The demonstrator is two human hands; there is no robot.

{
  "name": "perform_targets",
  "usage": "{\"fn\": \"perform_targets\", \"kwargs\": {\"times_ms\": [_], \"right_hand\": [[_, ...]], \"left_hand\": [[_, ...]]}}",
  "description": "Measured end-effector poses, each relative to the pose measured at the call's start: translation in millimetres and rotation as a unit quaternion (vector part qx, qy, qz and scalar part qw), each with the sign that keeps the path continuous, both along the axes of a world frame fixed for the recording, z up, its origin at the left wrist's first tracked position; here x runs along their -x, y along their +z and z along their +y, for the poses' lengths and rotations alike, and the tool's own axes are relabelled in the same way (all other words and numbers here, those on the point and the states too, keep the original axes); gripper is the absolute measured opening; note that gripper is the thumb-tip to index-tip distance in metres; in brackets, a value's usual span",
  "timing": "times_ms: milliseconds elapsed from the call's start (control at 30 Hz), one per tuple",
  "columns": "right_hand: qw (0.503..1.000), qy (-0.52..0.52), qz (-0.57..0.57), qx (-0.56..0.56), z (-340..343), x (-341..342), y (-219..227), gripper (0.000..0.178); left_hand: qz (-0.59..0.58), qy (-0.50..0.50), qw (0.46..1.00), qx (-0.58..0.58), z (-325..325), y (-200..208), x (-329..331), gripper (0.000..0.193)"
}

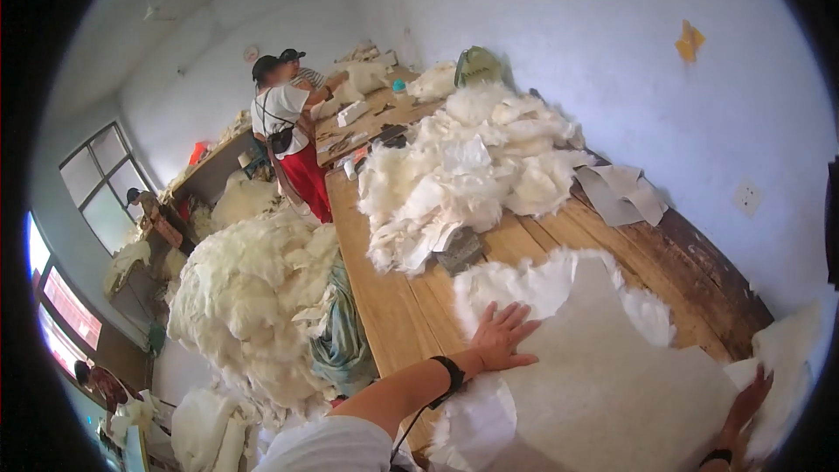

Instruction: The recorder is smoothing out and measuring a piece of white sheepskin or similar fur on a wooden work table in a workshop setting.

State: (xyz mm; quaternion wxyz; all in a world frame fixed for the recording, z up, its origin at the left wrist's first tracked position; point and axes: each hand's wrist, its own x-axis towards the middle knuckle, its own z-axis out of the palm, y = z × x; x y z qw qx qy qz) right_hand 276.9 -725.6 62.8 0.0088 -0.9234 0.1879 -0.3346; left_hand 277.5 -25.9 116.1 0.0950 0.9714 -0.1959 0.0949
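Note:
A white furry pelt (603, 376) lies on the wooden table before me, its smooth pale side up. Fluffy white fur (507, 284) shows around its far and left edges. My left hand (504, 339) rests flat on the pelt's left part, fingers spread, with a black band on the wrist. At the pelt's right edge, my right hand (745, 411) has its fingers stretched out beside a raised white flap (743, 372). That hand is dim and partly cut by the picture's rim. A grey block (460, 251) sits just beyond the fur.
Heaped white pelts (472, 166) cover the table (384, 301) farther off. Grey sheets (620, 194) lie by the wall. Left of the table stands a big fur pile (253, 297) with a teal cloth (343, 332). People (284, 118) stand at the far table; others are at left.

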Motion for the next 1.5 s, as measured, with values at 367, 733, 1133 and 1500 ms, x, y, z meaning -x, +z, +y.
{"fn": "perform_targets", "kwargs": {"times_ms": [367, 733, 1133, 1500], "right_hand": [[0.981, -0.022, 0.184, 0.059, 105.5, 41.8, 43.7, 0.054], [0.965, 0.025, 0.259, -0.026, 146.8, 47.7, 12.7, 0.044], [0.975, 0.036, 0.214, -0.056, 146.6, 45.7, 10.2, 0.042], [0.975, 0.041, 0.203, -0.079, 151.5, 51.8, 17.9, 0.042]], "left_hand": [[0.011, 0.007, 1.0, 0.005, 10.5, -1.8, 6.3, 0.079], [0.025, 0.013, 0.999, 0.016, 8.8, 4.7, 10.4, 0.075], [0.031, 0.018, 0.999, 0.028, 10.0, 4.7, 11.9, 0.074], [0.025, 0.017, 0.999, 0.028, 8.3, 3.6, 10.9, 0.073]]}}
